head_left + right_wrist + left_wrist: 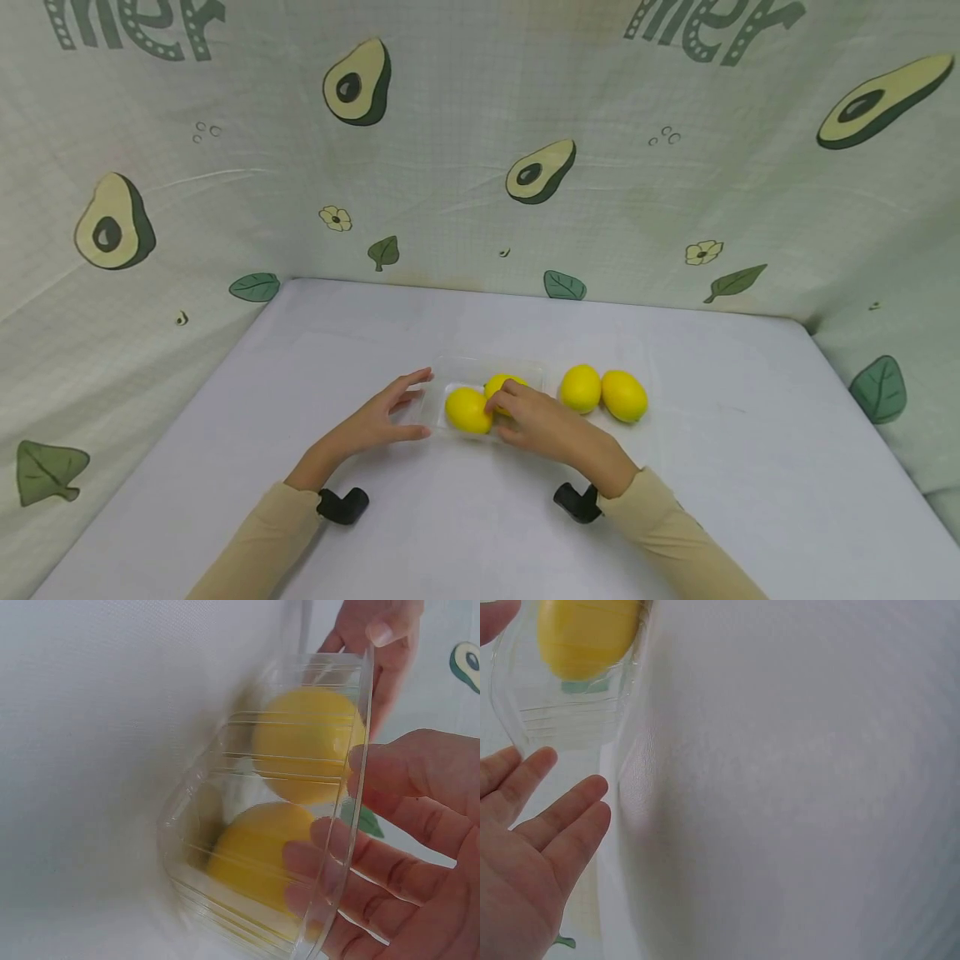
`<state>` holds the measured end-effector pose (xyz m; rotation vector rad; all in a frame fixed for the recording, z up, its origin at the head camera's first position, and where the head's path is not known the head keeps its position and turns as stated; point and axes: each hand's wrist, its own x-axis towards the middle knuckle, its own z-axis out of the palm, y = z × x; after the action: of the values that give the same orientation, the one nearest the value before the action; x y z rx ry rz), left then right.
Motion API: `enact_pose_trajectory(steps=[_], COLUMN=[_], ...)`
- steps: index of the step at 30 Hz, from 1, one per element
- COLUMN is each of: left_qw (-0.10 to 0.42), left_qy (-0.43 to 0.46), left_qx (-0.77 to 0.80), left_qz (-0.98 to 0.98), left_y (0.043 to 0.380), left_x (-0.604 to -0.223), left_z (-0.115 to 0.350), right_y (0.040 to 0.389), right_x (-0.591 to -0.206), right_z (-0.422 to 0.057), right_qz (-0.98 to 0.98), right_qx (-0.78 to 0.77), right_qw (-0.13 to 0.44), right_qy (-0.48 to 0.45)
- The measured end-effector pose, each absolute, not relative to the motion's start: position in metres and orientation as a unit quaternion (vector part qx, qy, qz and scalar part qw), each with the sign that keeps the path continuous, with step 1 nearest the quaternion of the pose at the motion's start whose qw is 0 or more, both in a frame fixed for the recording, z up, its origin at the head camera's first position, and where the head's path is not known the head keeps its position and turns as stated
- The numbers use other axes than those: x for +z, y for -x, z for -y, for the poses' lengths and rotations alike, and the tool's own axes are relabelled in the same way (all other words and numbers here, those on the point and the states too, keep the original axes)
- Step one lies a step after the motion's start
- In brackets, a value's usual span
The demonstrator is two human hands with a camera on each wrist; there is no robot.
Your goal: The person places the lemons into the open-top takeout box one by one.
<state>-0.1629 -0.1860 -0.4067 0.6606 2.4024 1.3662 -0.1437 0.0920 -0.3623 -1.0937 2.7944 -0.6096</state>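
A clear plastic container (536, 372) stands on the table with two yellow lemons in it, a left lemon (467, 410) and a right lemon (504, 385). My right hand (543, 421) reaches over the near rim. In the right wrist view its fingertips (300, 862) lie against the right lemon and its thumb is at the rim beside the left lemon. The right hand partly covers the right lemon in the head view. My left hand (378, 417) is spread at the container's left end, fingers and thumb apart, with nothing held in it.
Two more lemons, one (581, 388) beside the other (625, 396), lie on the white table (465, 525) just right of the container. A cloth printed with avocados (360, 83) hangs behind the table and along its sides.
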Motion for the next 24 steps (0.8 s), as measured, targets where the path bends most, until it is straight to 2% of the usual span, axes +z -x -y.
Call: enact_pose_trajectory(steps=[13,24], left_qw=[0.146,0.143], left_qy=[-0.235,-0.247], left_qx=[0.477,0.481], left_qz=[-0.835,-0.829], left_y=[0.163,0.164], left_x=[-0.408,-0.409], left_z=[0.187,0.188], right_y=[0.14,0.134], right_x=[-0.354,-0.34], right_z=[-0.099,-0.121], right_qz=[-0.911,-0.922], right_qx=[-0.239,-0.235], right_qw=[0.054,0.018], right_qy=[0.333,0.308])
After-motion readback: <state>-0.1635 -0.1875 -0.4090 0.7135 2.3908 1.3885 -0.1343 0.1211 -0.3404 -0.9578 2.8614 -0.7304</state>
